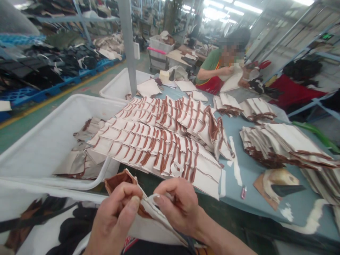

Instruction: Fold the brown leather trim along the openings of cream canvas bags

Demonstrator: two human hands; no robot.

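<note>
Close in front of me I hold a cream fabric piece (148, 228) with a brown side that shows near its upper end. My left hand (117, 209) pinches its folded edge between thumb and forefinger. Just to the right, my right hand (180, 205) is closed, thumb against curled forefinger, on a thin white strip (152, 199) at the same edge. Whether the strip is joined to the fabric I cannot tell. Beyond my hands, overlapping rows of cream pieces with brown edges (159, 131) cover the near part of the table.
White bins (53, 117) stand at the left, one with fabric pieces inside. On the blue-grey table (255, 198) lie stacked pieces (287, 141), a tape roll (176, 169), a small pink object (243, 192) and a dark wedge-shaped thing (288, 190). A co-worker (212, 69) handles fabric across the table.
</note>
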